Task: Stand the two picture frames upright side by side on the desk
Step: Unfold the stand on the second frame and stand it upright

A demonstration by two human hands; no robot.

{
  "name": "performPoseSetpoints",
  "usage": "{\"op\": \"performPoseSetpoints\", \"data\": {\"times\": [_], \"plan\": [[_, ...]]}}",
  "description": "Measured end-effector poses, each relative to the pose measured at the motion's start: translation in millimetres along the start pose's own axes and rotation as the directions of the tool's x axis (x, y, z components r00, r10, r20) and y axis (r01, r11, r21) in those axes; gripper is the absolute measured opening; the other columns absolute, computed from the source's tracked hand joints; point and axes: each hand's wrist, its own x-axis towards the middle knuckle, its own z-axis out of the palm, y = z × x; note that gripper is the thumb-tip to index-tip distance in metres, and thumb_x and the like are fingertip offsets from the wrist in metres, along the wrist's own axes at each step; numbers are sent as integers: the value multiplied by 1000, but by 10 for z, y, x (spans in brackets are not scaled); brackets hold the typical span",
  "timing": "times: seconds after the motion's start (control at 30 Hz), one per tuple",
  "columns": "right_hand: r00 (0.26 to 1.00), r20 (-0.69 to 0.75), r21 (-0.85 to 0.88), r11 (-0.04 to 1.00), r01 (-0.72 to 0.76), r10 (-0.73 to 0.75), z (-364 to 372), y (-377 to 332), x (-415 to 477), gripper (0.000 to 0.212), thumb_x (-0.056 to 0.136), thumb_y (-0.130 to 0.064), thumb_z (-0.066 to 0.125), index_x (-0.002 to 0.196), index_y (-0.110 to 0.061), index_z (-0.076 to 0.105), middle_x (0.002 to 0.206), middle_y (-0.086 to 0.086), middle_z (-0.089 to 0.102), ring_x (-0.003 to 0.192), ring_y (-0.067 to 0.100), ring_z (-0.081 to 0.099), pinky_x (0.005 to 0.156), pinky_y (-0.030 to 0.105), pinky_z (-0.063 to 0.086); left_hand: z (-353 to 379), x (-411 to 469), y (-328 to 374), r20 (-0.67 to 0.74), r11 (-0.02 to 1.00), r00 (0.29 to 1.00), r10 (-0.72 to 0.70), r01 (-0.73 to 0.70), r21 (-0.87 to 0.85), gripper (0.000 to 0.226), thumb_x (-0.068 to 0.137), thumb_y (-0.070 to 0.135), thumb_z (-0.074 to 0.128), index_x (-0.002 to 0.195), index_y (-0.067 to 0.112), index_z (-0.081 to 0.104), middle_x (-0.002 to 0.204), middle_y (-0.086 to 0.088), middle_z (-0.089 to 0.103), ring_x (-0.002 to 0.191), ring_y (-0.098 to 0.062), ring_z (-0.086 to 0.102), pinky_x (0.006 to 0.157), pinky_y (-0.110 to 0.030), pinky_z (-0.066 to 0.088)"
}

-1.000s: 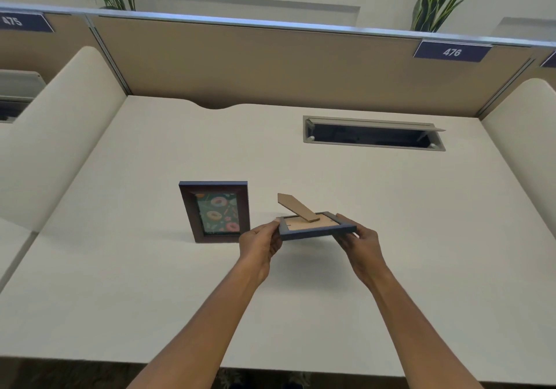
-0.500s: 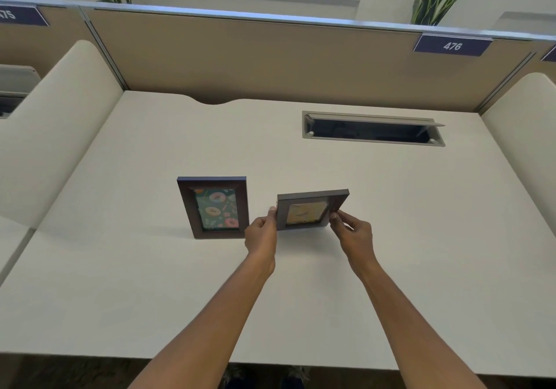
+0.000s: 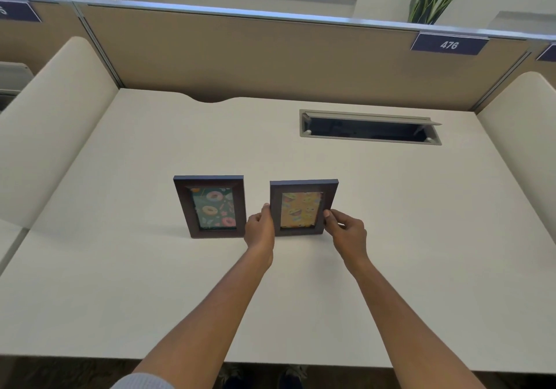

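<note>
Head view hides the emoji frame (image 3: pixel 302 208)'s stand from me. My left hand (image 3: pixel 260 229) and right hand (image 3: pixel 346 230) pinch its side edges; donut frame (image 3: pixel 210 206) stands just left of my fingers, cable hatch (image 3: pixel 370 128) well beyond on the desk (image 3: pixel 120 268).

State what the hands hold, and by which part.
The emoji picture frame, by its side edges: left hand on its left edge, right hand on its right.

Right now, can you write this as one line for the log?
left hand: holding emoji frame | right hand: holding emoji frame | donut frame: upright, free | desk
</note>
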Motion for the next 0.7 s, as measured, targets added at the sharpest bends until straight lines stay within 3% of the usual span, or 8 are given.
{"op": "performPoseSetpoints", "data": {"times": [0.17, 0.27, 0.37, 0.53, 0.7], "plan": [[1000, -7, -10, 1000, 7, -7, 4, -13, -3, 21, 93, -40, 66, 98, -25, 80, 91, -10, 80, 82, 11, 76, 85, 31, 58, 7, 87, -23, 85, 998, 995, -61, 60, 5, 36, 93, 44, 38, 78, 15, 52, 82, -3, 53, 72, -20, 43, 66, -34, 35], [1000, 11, -15, 1000, 19, -19, 9, -10, -19, 11, 92, -42, 67, 87, -40, 76, 85, -18, 78, 79, 6, 76, 84, 32, 59, 28, 147, -66, 124, 998, 991, -57, 61, -30, 38, 92, 41, 32, 83, 15, 58, 90, -5, 61, 84, -22, 51, 75, -35, 38], [1000, 14, -19, 1000, 22, -22, 10, 2, -21, 11, 92, -44, 67, 88, -41, 76, 85, -17, 79, 80, 6, 76, 86, 35, 60, 37, 181, -82, 176, 993, 984, -40, 58, -99, 40, 94, 37, 31, 81, 17, 64, 90, -4, 70, 89, -22, 59, 80, -36, 44], [1000, 21, -22, 1000, 18, -17, 24, 9, -19, 14, 92, -44, 66, 93, -35, 77, 90, -14, 79, 82, 7, 76, 89, 41, 61, 9, 226, -65, 220, 981, 975, -33, 74, -179, 40, 93, 32, 35, 75, 17, 67, 68, 3, 76, 82, -22, 67, 80, -36, 51], [1000, 4, -35, 999, 24, -24, 51, -4, -20, 11, 93, -44, 66, 88, -40, 74, 90, -12, 79, 82, 11, 77, 88, 44, 61, 20, 259, -60, 244, 972, 970, -22, 78, -220, 41, 92, 31, 36, 74, 17, 69, 69, 3, 77, 77, -20, 70, 82, -38, 54]]}}
